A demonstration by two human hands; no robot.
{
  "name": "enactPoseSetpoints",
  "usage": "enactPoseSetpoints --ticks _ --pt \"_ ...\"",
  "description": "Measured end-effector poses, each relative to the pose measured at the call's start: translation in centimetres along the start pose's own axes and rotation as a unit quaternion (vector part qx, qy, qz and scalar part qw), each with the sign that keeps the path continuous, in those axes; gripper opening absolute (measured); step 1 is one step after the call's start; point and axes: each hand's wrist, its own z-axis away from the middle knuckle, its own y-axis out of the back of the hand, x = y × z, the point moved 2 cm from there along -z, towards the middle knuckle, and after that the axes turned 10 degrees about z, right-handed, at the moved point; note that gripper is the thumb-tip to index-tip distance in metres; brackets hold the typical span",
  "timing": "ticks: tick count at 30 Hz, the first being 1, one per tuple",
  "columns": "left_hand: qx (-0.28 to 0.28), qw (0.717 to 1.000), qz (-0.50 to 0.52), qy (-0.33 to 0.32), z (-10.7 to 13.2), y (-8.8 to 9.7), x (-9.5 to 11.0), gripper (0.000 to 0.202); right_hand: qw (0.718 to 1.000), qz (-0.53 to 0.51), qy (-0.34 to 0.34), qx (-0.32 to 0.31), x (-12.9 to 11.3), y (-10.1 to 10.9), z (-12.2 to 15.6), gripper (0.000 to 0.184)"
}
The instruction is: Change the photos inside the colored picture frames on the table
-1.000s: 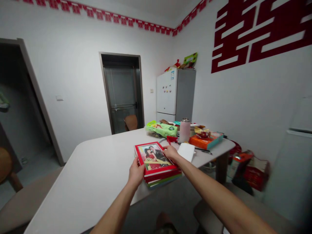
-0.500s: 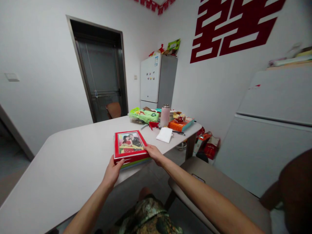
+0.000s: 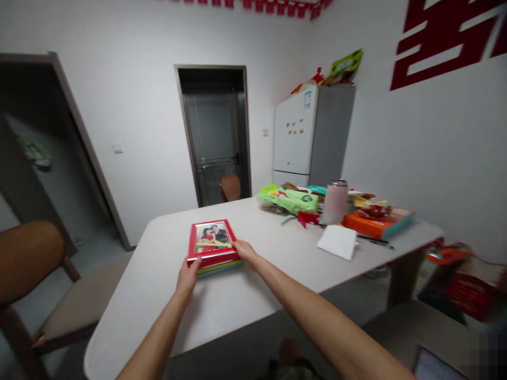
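Observation:
A red picture frame (image 3: 213, 256) with a photo of two people lies face up at the top of a small stack. Under it, green and blue edges (image 3: 219, 268) show; what they belong to is hard to make out. My left hand (image 3: 187, 274) grips the stack's near left corner, thumb on top. On the right side my right hand (image 3: 246, 252) is closed round the edge, thumb over the red frame. The fingers beneath are hidden. The stack is over the white table (image 3: 158, 295), and I cannot tell whether it touches the top.
Right of the stack are a folded white paper (image 3: 338, 241), a pink bottle (image 3: 335, 203), a green packet (image 3: 291, 199) and an orange box (image 3: 368, 224). A brown chair (image 3: 31, 258) stands left of the table, and a fridge (image 3: 293, 137) behind it.
My view has swung left, bringing the left chair and another doorway into sight. Both hands have carried the frame and stack leftward along the table, keeping the same grip.

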Motion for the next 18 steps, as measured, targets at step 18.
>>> enactPoseSetpoints --ticks 18 --pt "-0.275 0.897 0.278 -0.205 9.9 -5.8 18.8 0.078 0.843 -0.432 0.32 0.022 -16.7 6.3 9.9 0.071"
